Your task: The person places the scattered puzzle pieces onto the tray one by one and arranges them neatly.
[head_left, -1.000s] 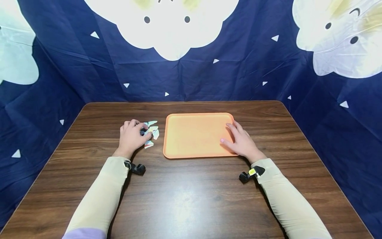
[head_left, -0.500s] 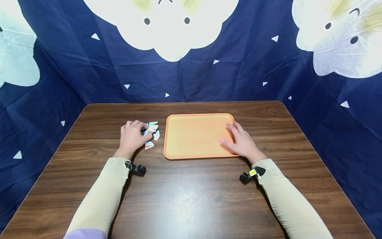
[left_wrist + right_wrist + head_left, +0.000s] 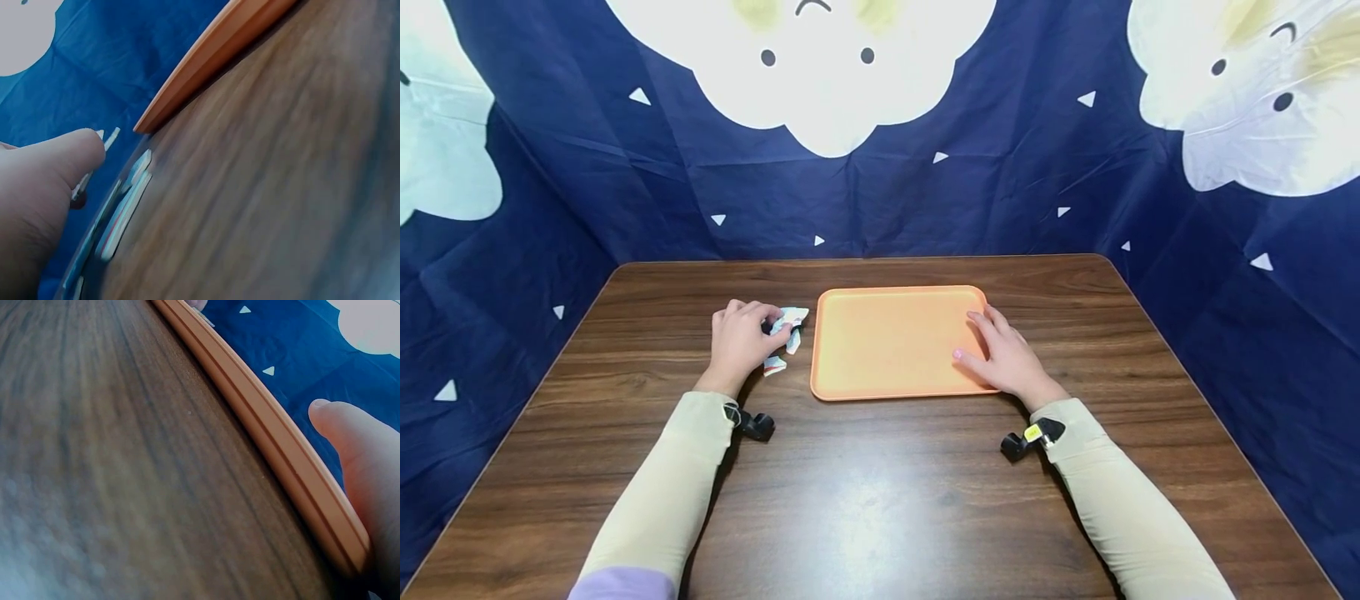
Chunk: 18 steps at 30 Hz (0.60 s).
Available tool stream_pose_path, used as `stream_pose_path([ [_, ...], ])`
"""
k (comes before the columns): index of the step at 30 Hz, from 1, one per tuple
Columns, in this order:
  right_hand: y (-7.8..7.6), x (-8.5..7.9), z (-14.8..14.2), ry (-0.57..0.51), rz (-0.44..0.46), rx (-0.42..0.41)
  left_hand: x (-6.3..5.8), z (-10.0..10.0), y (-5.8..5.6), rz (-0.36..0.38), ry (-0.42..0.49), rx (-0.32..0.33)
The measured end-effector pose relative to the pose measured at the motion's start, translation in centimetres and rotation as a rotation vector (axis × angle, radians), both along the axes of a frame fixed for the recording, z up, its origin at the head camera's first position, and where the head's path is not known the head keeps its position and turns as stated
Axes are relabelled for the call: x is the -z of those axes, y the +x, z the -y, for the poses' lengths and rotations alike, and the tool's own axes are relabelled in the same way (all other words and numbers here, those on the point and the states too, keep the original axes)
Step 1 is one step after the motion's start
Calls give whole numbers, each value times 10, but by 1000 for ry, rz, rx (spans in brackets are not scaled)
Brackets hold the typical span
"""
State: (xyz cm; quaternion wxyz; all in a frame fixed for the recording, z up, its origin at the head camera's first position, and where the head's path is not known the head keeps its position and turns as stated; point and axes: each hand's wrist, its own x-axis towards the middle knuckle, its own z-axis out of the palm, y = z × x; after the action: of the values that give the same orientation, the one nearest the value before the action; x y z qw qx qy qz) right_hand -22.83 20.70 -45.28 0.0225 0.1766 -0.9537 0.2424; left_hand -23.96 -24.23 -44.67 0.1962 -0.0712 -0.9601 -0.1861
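My left hand (image 3: 741, 337) pinches thin, irregular pale-blue and white flat pieces (image 3: 792, 316) between thumb and fingers, left of the orange tray (image 3: 891, 342). In the left wrist view, edges of the held pieces (image 3: 112, 139) stick out past the thumb, raised above the table. Below lie more such pieces (image 3: 127, 212), one with a red streak (image 3: 774, 365); how many my hand covers cannot be told. My right hand (image 3: 1011, 358), fingers spread and relaxed, lies over the tray's right edge. The right wrist view shows its thumb above the tray's rim (image 3: 269, 444).
The tray lies flat on a dark wood-grain table (image 3: 880, 492). A navy curtain (image 3: 895, 200) with white cloud shapes hangs behind the table and at both sides. Each wrist wears a small black camera mount (image 3: 758, 427).
My left hand has shifted slightly right, and pieces that lay near its fingertips are now lifted in its pinch. My right hand and the tray stay in place.
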Motion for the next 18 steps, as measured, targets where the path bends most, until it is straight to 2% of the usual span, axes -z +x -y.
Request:
stream_pose_path([
  [9,-2,2,0,1,3,5,-6,-23,-7,-21,18,40],
  [18,-2,3,-1,-6,4,10,-12,-46,-18,16,12,103],
])
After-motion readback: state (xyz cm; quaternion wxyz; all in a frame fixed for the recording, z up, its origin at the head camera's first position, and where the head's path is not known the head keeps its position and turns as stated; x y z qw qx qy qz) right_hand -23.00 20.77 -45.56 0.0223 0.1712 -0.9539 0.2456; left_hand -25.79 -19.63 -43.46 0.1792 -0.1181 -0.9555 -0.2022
